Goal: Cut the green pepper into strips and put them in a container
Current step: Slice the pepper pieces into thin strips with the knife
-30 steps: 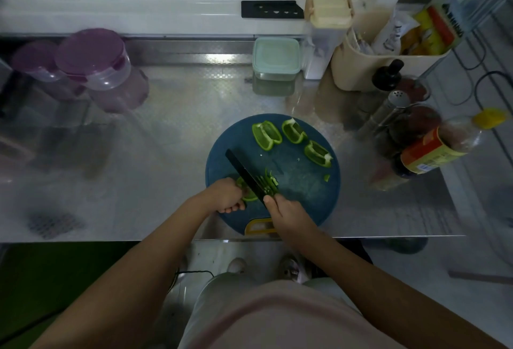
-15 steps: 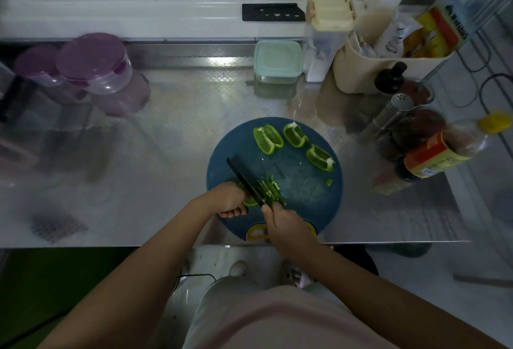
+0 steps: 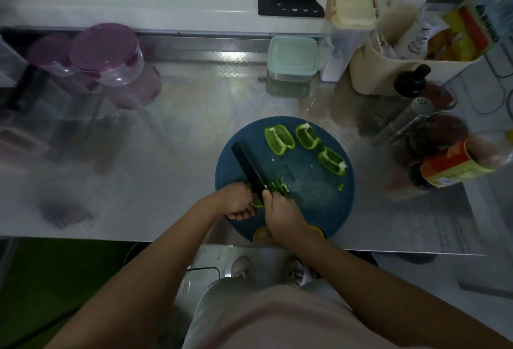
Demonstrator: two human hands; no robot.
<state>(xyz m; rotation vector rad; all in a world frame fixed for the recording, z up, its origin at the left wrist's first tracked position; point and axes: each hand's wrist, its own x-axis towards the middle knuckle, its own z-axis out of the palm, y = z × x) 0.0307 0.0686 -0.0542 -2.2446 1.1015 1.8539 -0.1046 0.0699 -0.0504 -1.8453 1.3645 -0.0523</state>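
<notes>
A: Green pepper piece [image 3: 256, 204] sits at six o'clock on the round chopping board [image 3: 308, 198], pinned under the curled left hand [image 3: 237, 201].
B: And the right hand [image 3: 280, 209]?
A: Wrapped round the knife [image 3: 248, 166] handle. Strips [image 3: 280, 186] lie just beside the blade, and three uncut quarters [image 3: 279, 139] lie toward one o'clock.
B: Handling?
A: Probably light, crisp, slick-skinned; hold the curved back, fingertips tucked.

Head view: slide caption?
Right hand slices pepper strips with a black knife on a blue board; left hand holds the piece; three more pieces wait.
</notes>
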